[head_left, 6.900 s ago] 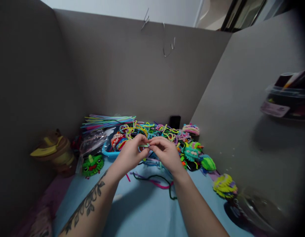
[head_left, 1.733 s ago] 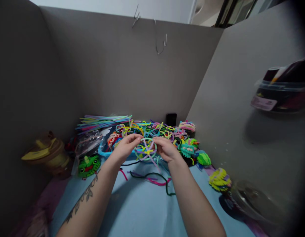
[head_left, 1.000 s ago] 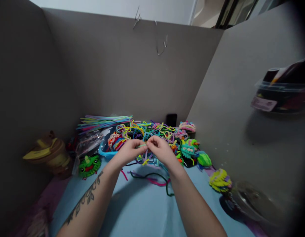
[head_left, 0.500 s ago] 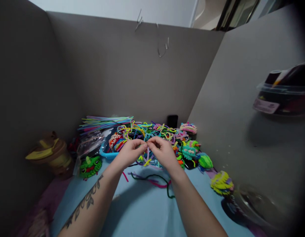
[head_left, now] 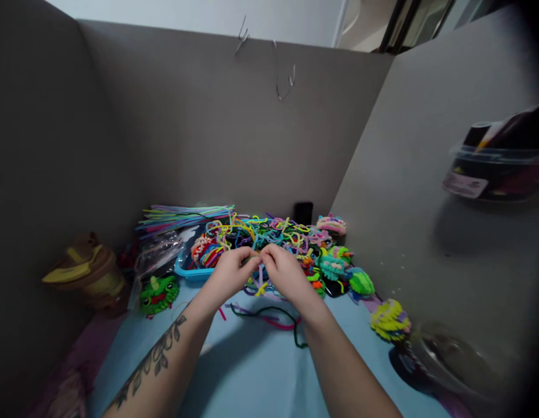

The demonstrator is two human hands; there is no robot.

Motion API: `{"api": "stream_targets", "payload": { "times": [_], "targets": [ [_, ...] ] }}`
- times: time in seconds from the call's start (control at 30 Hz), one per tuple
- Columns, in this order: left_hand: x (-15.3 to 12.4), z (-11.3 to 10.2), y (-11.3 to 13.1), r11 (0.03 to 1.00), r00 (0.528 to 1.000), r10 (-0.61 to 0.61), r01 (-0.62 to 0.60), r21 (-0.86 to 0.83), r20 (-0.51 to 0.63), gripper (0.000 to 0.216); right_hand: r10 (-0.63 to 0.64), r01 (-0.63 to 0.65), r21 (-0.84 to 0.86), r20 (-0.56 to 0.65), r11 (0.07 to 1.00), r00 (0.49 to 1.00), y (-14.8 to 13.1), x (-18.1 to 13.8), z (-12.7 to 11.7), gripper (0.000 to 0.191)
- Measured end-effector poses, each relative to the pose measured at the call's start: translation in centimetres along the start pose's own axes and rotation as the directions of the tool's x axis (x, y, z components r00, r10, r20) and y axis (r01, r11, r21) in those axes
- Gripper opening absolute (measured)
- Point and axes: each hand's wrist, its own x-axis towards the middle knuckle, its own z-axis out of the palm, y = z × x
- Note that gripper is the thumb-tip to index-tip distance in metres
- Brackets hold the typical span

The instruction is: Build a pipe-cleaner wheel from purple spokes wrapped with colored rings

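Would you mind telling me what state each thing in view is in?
Pipe-cleaner frame: held, partly hidden
Left hand: fingertips pinched on the frame
Right hand: pinched on it too
Dark green pipe cleaner: bent, loose on the blue table
Pipe-cleaner bundle: mostly straight, lying together
Blue tray: open, pieces inside
Black slab: upright
Green horned toy: eyes facing the camera

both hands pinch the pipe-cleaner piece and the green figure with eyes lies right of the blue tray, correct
Wrong side: the head view shows the green figure with eyes left of the blue tray. The left hand and right hand do pinch the pipe-cleaner piece.
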Motion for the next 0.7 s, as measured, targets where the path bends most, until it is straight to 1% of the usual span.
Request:
{"api": "stream_targets", "payload": {
  "times": [0.1, 0.17, 0.23, 0.3, 0.37, 0.4, 0.43, 0.5, 0.57, 0.6, 0.63, 0.7],
  "targets": [
    [0.0, 0.2, -0.1, 1.000, 1.000, 0.005, -0.005, 0.025, -0.015, 0.023, 0.014, -0.014, -0.030, 0.004, 0.999, 1.000, 0.2, 0.1, 0.2, 0.018],
    [0.2, 0.1, -0.3, 1.000, 0.999, 0.006, -0.005, 0.014, -0.036, 0.023, 0.013, -0.013, -0.008, 0.000, 1.000, 1.000, 0.4, 0.2, 0.2, 0.017],
    [0.5, 0.0, -0.8, 0.998, 0.998, 0.001, -0.005, -0.061, -0.060, 0.023, 0.003, -0.002, 0.067, -0.011, 0.998, 1.000, 0.8, 0.4, 0.2, 0.017],
    [1.0, -0.3, -1.5, 0.978, 0.997, -0.014, -0.003, -0.207, -0.079, 0.022, 0.009, -0.001, 0.186, -0.039, 0.983, 0.999, 1.5, 0.8, 0.2, 0.017],
    [1.4, -0.4, -2.3, 0.947, 0.995, -0.070, 0.043, -0.318, -0.074, 0.025, 0.075, -0.044, 0.338, -0.079, 0.940, 0.994, 2.3, 1.2, 0.3, 0.019],
    [1.6, -0.4, -2.6, 0.932, 0.993, -0.096, 0.065, -0.357, -0.070, 0.026, 0.138, -0.081, 0.442, -0.098, 0.894, 0.986, 2.8, 1.4, 0.5, 0.021],
    [1.8, -0.4, -2.9, 0.919, 0.990, -0.114, 0.075, -0.388, -0.079, 0.027, 0.210, -0.114, 0.558, -0.110, 0.822, 0.972, 3.2, 1.6, 0.7, 0.021],
    [2.0, -0.1, -3.3, 0.891, 0.980, -0.137, 0.058, -0.450, -0.145, 0.027, 0.330, -0.139, 0.763, -0.102, 0.631, 0.939, 4.0, 2.0, 1.1, 0.024],
    [2.0, 0.2, -3.4, 0.840, 0.962, -0.180, 0.043, -0.541, -0.203, 0.033, 0.378, -0.141, 0.852, -0.071, 0.503, 0.923, 4.5, 2.4, 1.4, 0.028],
    [2.0, 0.4, -3.4, 0.798, 0.957, -0.215, 0.056, -0.600, -0.196, 0.039, 0.394, -0.152, 0.880, -0.043, 0.450, 0.918, 4.7, 2.5, 1.4, 0.029],
    [1.9, 0.5, -3.3, 0.745, 0.957, -0.246, 0.086, -0.661, -0.152, 0.045, 0.413, -0.172, 0.907, -0.003, 0.384, 0.911, 4.8, 2.6, 1.5, 0.030],
    [1.8, 0.9, -3.2, 0.622, 0.969, -0.248, 0.170, -0.764, 0.014, 0.053, 0.466, -0.207, 0.962, 0.103, 0.179, 0.879, 4.8, 2.7, 1.5, 0.027]
  ]
}}
